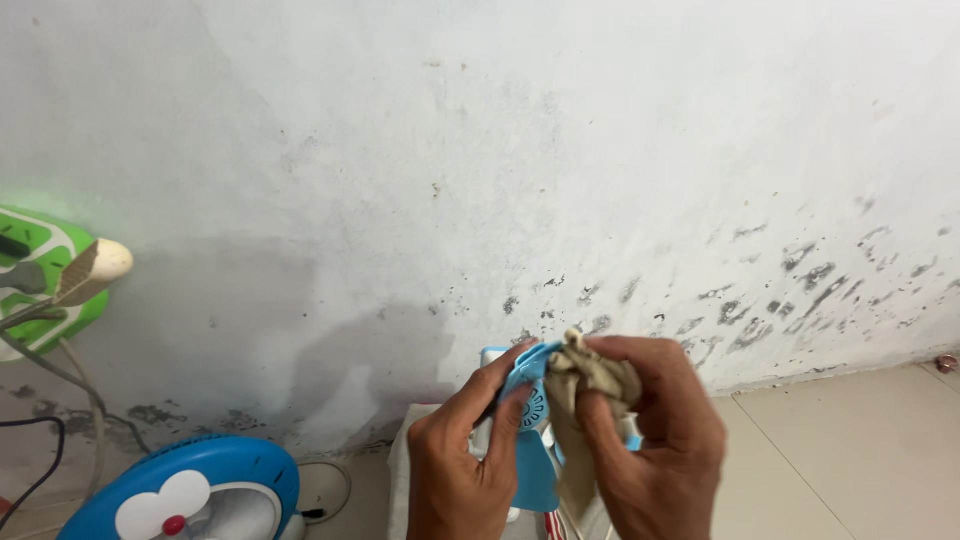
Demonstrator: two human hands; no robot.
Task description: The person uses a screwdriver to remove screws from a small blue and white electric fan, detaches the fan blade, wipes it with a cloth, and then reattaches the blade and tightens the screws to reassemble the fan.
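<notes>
A small light-blue plastic fan (533, 405) sits low in the middle of the view, held up in front of a stained white wall (520, 150). Its round hub shows a ring of short slots, and a flat blue part runs down from it between the two hands; the rest of its shape is covered. The left hand (462, 455) closes on the fan's left edge, thumb and forefinger pinching the blue rim. The right hand (655, 440) is clamped on a crumpled beige cloth (590, 385), pressing it against the fan's right side — a strip of the cloth hangs down past the palm.

Behind the hands lies something pale and flat (400, 470), cloth or a cushion, hard to say which. At lower left is a round blue-and-white cartoon-faced appliance (190, 495), cut off by the frame's bottom edge, with a white round object (322, 490) just beside it by the wall. At far left a green-and-white object (35, 275) leans near the wall, with a cream-coloured plug-like end (100, 265) and grey cables (75, 380) trailing down. Pale floor tiles (850, 450) stretch to the right, and a small brownish thing (945, 363) lies at the wall's foot — too small to identify.

Dark mould-like specks mark the wall's lower part. Both wrists are cut off by the frame's bottom edge.
</notes>
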